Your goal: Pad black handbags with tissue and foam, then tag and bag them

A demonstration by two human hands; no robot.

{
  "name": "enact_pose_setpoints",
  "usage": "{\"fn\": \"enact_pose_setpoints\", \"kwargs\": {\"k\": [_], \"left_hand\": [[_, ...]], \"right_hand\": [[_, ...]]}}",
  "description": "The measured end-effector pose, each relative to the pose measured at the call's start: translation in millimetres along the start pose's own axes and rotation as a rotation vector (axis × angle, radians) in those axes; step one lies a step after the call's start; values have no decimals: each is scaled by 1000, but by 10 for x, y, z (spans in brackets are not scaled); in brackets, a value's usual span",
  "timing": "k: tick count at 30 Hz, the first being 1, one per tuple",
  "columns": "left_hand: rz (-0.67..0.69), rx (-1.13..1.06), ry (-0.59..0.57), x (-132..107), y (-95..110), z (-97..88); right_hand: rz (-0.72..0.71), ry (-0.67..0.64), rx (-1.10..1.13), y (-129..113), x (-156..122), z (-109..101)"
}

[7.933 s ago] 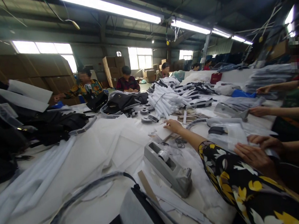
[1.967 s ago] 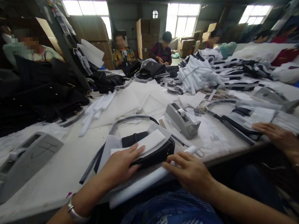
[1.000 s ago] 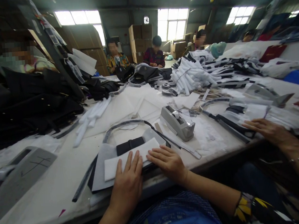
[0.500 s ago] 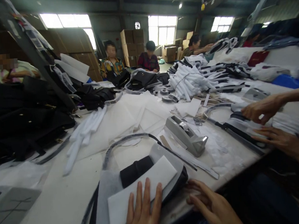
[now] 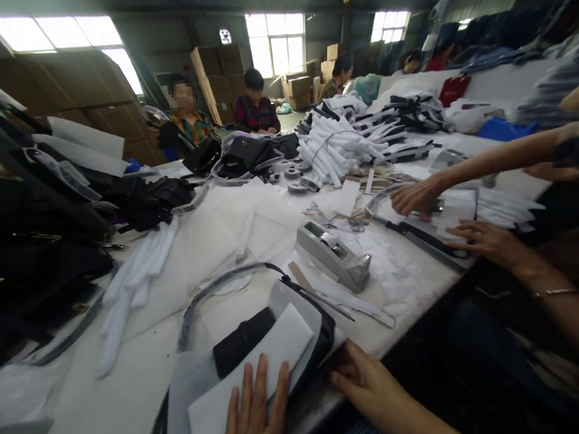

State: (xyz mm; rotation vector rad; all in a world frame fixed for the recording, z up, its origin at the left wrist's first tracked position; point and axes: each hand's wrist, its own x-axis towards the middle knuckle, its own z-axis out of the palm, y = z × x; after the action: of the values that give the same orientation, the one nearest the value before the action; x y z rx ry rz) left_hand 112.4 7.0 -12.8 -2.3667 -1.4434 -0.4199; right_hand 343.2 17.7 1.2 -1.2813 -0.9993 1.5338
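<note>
A black handbag point(image 5: 323, 325), partly covered by a translucent white wrapping sheet point(image 5: 184, 379), lies on the table in front of me. Its wrapped strap point(image 5: 196, 301) arches away from me. On top are a black flap or strap piece point(image 5: 244, 341) and a white foam sheet point(image 5: 289, 337). My left hand point(image 5: 259, 406) rests flat on the foam, fingers spread. At the bag's right corner, my right hand point(image 5: 362, 375) has curled fingers closed at a whitish edge of the wrapping; its fingertips are partly hidden.
A grey tape dispenser point(image 5: 335, 257) stands beyond the bag, beside card strips point(image 5: 346, 299). White foam rolls point(image 5: 134, 276) and black bags point(image 5: 37, 263) lie left. On the right, a co-worker's hands point(image 5: 486, 241) work at another bag. Foam-wrapped handles point(image 5: 334, 150) are piled farther back.
The view has turned right, so things sit farther left. My left hand stays flat on the foam. My right hand's fingers have drawn in at the bag's corner. The co-worker's hands have shifted.
</note>
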Motion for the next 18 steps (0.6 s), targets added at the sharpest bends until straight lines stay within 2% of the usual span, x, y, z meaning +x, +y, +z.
{"fn": "enact_pose_setpoints", "kwargs": {"k": [2,5,10,15,18], "left_hand": [[-8,-16,30,-20,2,-16],[-57,-14,61,-39,38,-30],[-87,-37,76,-53,46,-25],[-133,-49,174,-73,-93,-44],[-148,-58,181,-57,-176,-149]], "right_hand": [[-53,-35,42,-33,5,4],[61,-90,289,-118,14,58],[171,-56,525,-271,16,212],[132,-110,585,-445,-66,320],[48,-268,479,-486,-5,251]]}}
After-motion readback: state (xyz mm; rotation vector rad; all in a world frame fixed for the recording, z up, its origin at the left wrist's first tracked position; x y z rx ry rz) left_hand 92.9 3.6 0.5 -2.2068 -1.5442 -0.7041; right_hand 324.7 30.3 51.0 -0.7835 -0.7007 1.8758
